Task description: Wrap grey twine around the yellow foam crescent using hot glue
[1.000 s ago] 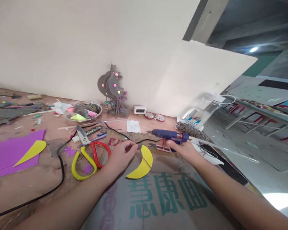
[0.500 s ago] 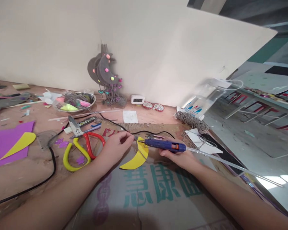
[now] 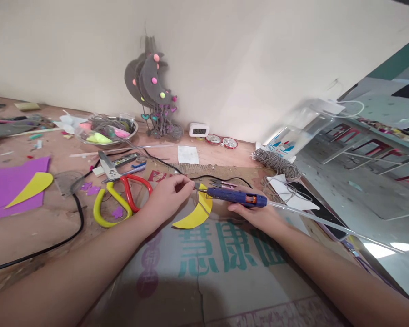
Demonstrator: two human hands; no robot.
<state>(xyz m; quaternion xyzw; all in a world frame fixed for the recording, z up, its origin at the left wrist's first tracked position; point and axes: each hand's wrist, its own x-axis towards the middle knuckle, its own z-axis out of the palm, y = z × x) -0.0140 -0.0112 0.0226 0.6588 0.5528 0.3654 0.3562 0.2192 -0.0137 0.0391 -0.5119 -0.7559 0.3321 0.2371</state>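
Observation:
My right hand (image 3: 252,210) is wrapped round a blue glue gun (image 3: 236,197) whose nozzle points left, with a long clear glue stick (image 3: 303,215) trailing out of its back. My left hand (image 3: 173,194) pinches a small grey bit, seemingly the end of grey yarn, right by the nozzle tip. Below the nozzle lies a yellow crescent (image 3: 195,215) on the printed cardboard (image 3: 204,281), a thin grey strand across it. To the left of my left hand rest scissors (image 3: 102,209) with one yellow and one red handle.
Purple sheet (image 3: 0,190) and another yellow piece (image 3: 32,188) lie left. Behind are a metal bowl (image 3: 136,131), grey hanging moons (image 3: 150,81), a small timer (image 3: 199,130) and grey yarn (image 3: 276,162) beside a clear container (image 3: 300,125). A black cord (image 3: 77,222) crosses the table.
The view has tilted down slightly, so the scene sits higher in the picture. The glue gun's tip has come closer to the left fingertips; both hands keep their holds.

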